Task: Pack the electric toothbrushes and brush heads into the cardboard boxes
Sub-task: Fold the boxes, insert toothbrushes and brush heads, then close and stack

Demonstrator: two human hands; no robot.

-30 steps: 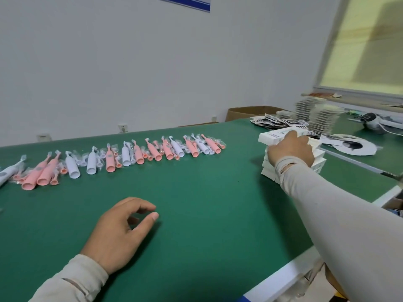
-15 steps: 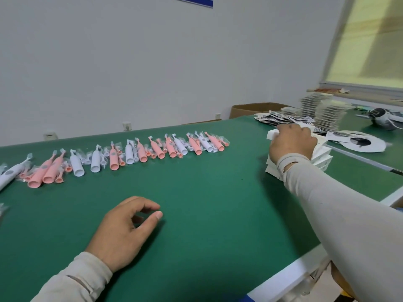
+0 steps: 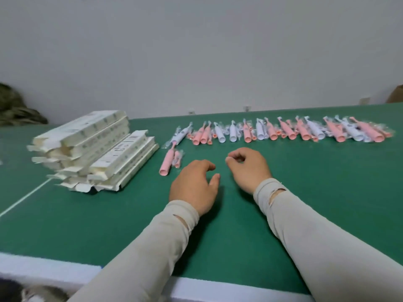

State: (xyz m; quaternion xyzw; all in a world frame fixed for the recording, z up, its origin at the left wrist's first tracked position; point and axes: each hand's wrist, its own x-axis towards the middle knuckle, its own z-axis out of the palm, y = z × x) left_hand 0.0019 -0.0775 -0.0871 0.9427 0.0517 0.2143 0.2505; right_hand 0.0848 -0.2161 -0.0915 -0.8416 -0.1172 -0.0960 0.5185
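Note:
A long row of pink and white electric toothbrushes point(image 3: 283, 130) in clear bags, with small brush heads among them, runs across the far side of the green table point(image 3: 109, 219). One pink toothbrush point(image 3: 167, 162) and a bagged brush head point(image 3: 177, 159) lie apart, just left of my hands. A stack of flat white cardboard boxes point(image 3: 93, 149) with open end flaps stands at the left. My left hand point(image 3: 194, 186) rests on the table, fingers relaxed, holding nothing. My right hand point(image 3: 248, 168) lies beside it with loosely curled fingers and nothing in them.
The table's white front edge point(image 3: 50, 269) runs along the bottom. A white wall stands behind the table. A camouflage cloth point(image 3: 15, 110) lies at the far left and a brown carton corner point(image 3: 395, 94) shows at the far right.
The view has swung left. My right hand left the white box stack on the right and came back beside my left hand, holding nothing. The left box stack is now in view.

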